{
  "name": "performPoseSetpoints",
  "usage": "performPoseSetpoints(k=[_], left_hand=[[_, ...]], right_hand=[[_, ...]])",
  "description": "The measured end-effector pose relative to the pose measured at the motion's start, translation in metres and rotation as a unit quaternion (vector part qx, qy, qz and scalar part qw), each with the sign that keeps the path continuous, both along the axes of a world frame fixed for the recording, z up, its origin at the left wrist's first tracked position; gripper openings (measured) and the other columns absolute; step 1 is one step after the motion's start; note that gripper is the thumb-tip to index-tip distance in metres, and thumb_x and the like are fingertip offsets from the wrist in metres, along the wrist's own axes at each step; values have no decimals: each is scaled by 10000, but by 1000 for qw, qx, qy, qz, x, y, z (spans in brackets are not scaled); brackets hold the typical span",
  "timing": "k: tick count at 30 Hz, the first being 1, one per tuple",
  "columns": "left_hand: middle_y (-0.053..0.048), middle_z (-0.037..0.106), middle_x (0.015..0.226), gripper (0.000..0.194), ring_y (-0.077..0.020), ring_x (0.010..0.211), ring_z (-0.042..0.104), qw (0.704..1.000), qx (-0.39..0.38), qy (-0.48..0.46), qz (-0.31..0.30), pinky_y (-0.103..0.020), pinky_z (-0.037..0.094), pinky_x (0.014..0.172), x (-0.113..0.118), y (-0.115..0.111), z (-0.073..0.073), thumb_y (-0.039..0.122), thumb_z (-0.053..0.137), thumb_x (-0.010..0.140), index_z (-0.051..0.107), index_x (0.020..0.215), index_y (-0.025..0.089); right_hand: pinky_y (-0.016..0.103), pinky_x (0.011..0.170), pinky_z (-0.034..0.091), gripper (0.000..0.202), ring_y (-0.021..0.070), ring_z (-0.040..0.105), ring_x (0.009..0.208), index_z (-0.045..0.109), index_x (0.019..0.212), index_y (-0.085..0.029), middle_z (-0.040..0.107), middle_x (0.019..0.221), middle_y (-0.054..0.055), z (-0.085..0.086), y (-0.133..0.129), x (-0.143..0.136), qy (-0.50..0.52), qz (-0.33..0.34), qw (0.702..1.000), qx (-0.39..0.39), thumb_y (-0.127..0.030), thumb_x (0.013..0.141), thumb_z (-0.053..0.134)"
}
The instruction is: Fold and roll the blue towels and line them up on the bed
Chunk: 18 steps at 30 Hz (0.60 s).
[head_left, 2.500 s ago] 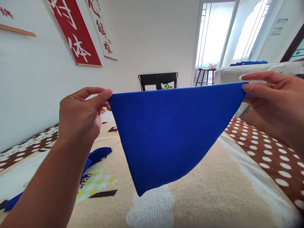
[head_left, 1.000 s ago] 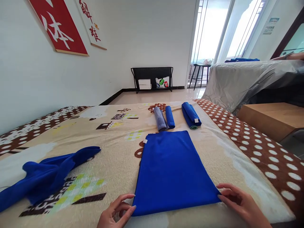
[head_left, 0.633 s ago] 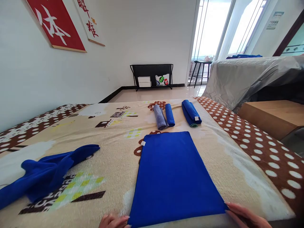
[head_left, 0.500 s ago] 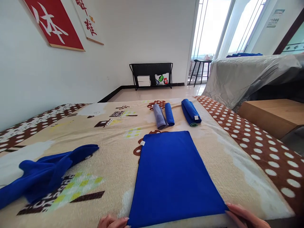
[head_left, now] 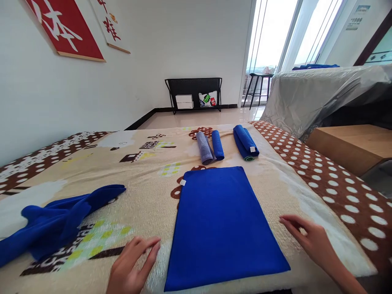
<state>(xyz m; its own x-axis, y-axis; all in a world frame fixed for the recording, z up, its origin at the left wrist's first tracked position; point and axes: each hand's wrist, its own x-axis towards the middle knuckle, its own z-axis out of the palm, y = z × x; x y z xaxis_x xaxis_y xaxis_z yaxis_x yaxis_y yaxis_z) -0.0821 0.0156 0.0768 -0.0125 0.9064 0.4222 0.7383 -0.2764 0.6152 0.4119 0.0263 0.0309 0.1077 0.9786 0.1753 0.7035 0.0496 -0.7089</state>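
Note:
A blue cloth (head_left: 223,224) lies spread flat on the patterned blanket (head_left: 147,196), with a small white tag at its far left corner. Left of it, above the blanket, is my left hand (head_left: 130,265), thumb and index fingertips close together with nothing between them. On the cloth's right side my right hand (head_left: 312,237) hovers, its thumb and forefinger pinched together and holding nothing. Neither hand touches the cloth. Beyond its far edge lie a grey rolled towel (head_left: 204,148), a slim blue rolled towel (head_left: 217,145) and a thicker blue rolled towel (head_left: 246,143).
A crumpled blue cloth (head_left: 64,218) lies at the left of the blanket. To the right stand a cardboard box (head_left: 352,143) and a plastic-covered piece of furniture (head_left: 300,94). A black rack (head_left: 194,87) is against the far wall, and a stool (head_left: 259,83) by the window.
Both hands have let go of the cloth's near corners and moved forward and outward, to either side of it. The cloth stays flat in place.

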Motion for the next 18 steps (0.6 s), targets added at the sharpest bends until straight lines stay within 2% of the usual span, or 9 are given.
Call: performPoseSetpoints(k=[2,3,5,8,10,13,18], left_hand=[[-26,738,939,222,-210,836,659,995,-64,59,-39,-321,524,812,15,58,12,439,591,874,740,945,290],[-31,731,1003,252,-203,892,657,992,-81,83,-42,-317,515,854,24,90,14,430,540,908,721,976,269],[-62,706,1114,256,-225,1058,626,991,-83,101,-28,-342,474,966,41,153,10,370,562,903,691,1065,220],[-125,657,1185,298,-254,1120,595,988,-94,117,29,-440,457,1000,57,224,-11,325,573,921,638,1149,144],[-111,638,1187,302,-248,1113,596,985,-105,125,54,-482,472,980,60,253,-26,355,585,933,623,1144,143],[-73,642,1143,285,-218,1061,616,983,-119,135,42,-459,508,936,55,276,-40,387,607,929,631,1094,156],[-40,662,985,230,-172,914,637,982,-115,145,-33,-388,531,848,38,291,-40,368,610,929,640,971,144]], right_hand=[[280,707,559,345,175,685,753,726,1070,-265,739,906,13,21,61,-25,-40,83,996,-13,-513,916,540],[275,720,550,341,160,675,752,707,1117,-260,733,933,13,28,93,-39,-52,94,994,-14,-480,932,524],[294,821,532,346,162,669,856,661,1199,-214,709,1060,54,31,152,-63,-66,65,996,4,-407,944,528],[390,920,503,327,192,639,984,624,1188,-147,663,1119,102,16,216,-82,-93,4,996,18,-369,962,543],[425,923,501,302,197,623,1010,625,1126,-146,650,1096,77,1,239,-82,-110,-12,994,23,-391,956,573],[399,881,510,281,175,621,949,629,1046,-149,645,1020,45,-17,255,-74,-126,-2,991,34,-409,949,589],[296,722,466,218,137,581,722,618,916,-168,618,784,-6,-25,267,-58,-134,46,989,53,-372,953,549]])
